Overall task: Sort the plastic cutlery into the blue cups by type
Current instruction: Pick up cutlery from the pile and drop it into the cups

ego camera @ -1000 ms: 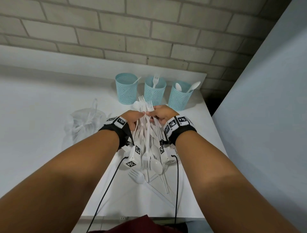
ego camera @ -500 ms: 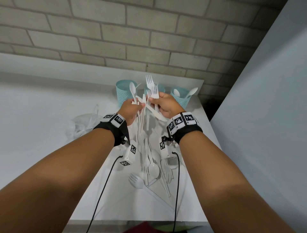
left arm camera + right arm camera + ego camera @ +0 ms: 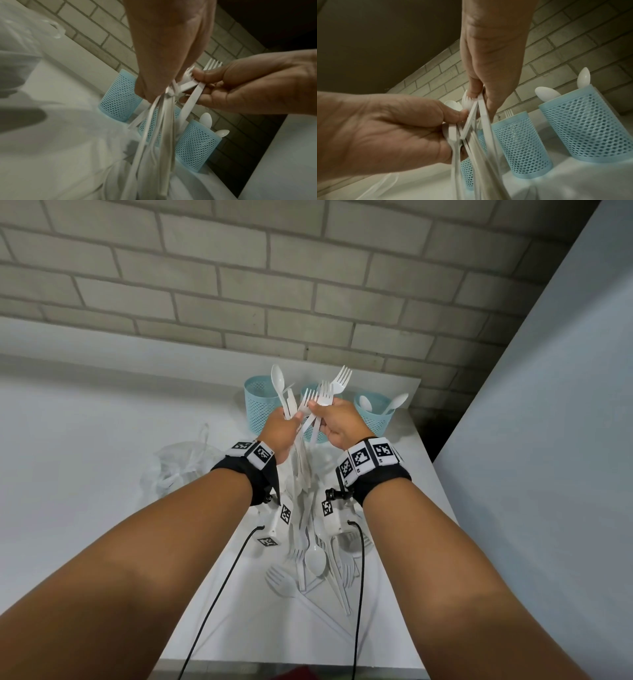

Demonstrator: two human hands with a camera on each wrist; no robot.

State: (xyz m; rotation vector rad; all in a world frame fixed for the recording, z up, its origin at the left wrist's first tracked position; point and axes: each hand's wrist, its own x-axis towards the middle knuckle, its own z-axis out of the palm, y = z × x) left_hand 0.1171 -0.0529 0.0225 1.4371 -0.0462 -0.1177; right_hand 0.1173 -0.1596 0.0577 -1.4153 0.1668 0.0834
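My left hand (image 3: pixel 285 424) grips a bundle of white plastic cutlery (image 3: pixel 301 440) upright, with a spoon (image 3: pixel 278 378) sticking out on top and the handles (image 3: pixel 154 135) hanging below. My right hand (image 3: pixel 334 422) pinches forks (image 3: pixel 325 396) at the top of that bundle, thumb on the tines. Both hands hover just in front of three blue mesh cups. The left cup (image 3: pixel 258 402) shows little inside. Behind the hands, the middle cup (image 3: pixel 522 142) holds a fork. The right cup (image 3: pixel 375 416) holds two spoons (image 3: pixel 546 94).
More loose white cutlery (image 3: pixel 315 563) lies on the white table (image 3: pixel 102 440) under my wrists. A crumpled clear plastic bag (image 3: pixel 181 463) sits to the left. A brick wall stands behind the cups, and a grey panel (image 3: pixel 548 440) bounds the table's right edge.
Both hands have risen with the bundle from above the loose pile to the level of the cups. The right hand has drawn forks out of the bundle to the right.
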